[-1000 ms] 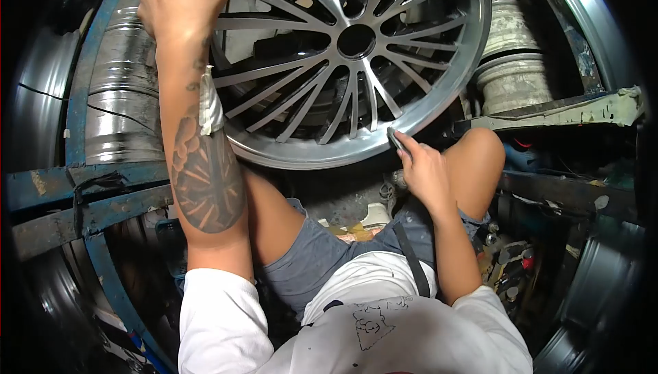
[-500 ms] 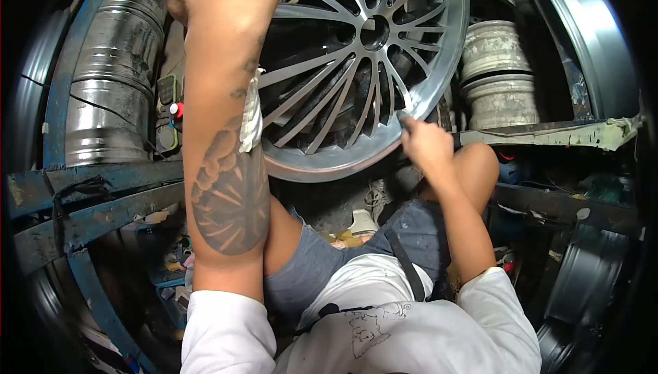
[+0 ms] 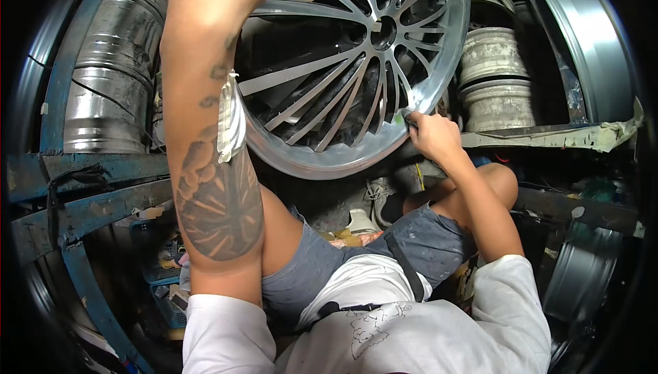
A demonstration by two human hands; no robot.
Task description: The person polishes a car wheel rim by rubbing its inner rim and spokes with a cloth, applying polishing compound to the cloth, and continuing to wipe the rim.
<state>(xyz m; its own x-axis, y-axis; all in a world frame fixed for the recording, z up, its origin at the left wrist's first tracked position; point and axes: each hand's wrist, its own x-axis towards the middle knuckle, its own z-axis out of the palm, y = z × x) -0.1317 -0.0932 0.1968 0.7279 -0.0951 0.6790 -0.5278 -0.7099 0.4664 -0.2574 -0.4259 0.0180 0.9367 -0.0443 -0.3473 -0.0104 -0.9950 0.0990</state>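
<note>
A large multi-spoke alloy wheel (image 3: 343, 161) stands tilted in front of me, its spokes brushed silver and its broad outer lip grey and dull. My right hand (image 3: 436, 134) is closed at the lower right of that lip, fingers pressed together against the metal. Something small and dark pokes out at the fingertips; its kind is hidden by the hand. My left arm stretches up past the wheel's left side, and the hand itself lies beyond the top edge. A strip of whitish cloth or tape (image 3: 232, 124) shows beside the left forearm.
Stacked bare rims stand on the left (image 3: 110, 110) and on the right (image 3: 497, 103). Blue metal frame bars (image 3: 103, 172) run along the left, and a paint-crusted bar (image 3: 548, 137) crosses on the right. A blue basket (image 3: 164, 272) is low at the left.
The left arm has shifted left and upward, taking its hand out of view. My right hand stays at the rim's lower right, slightly further right. My right knee has moved right and down.
</note>
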